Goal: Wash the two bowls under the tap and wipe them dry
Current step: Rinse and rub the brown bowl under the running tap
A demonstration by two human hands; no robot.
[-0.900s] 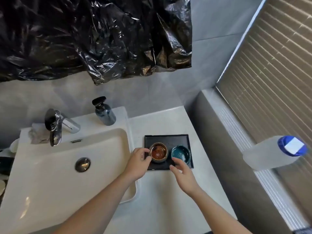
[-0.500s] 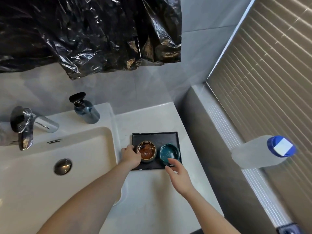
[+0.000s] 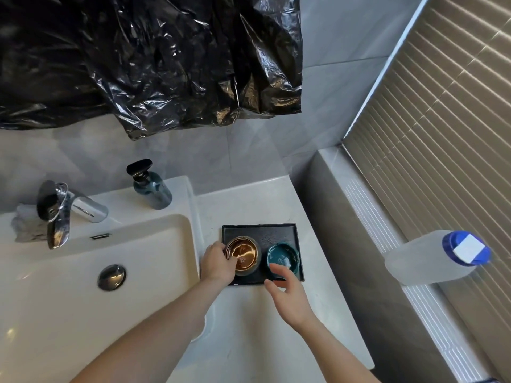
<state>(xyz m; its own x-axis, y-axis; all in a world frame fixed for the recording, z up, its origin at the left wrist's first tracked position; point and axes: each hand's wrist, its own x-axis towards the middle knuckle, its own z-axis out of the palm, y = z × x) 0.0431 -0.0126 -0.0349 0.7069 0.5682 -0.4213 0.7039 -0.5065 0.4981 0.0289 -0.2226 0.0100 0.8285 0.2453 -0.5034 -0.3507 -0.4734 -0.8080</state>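
While the left hand point(image 3: 218, 262) pinches the glossy copper-brown bowl point(image 3: 243, 255) by its rim, right hand point(image 3: 287, 295) hovering open, I'd lift it straight off the black rectangular tray point(image 3: 260, 232) toward the chrome tap point(image 3: 59, 214)

Two small bowls stand upright, side by side, on the near half of the black tray point(image 3: 276, 230): a glossy copper-brown bowl point(image 3: 244, 254) on its left side, a teal bowl point(image 3: 282, 257) on its right
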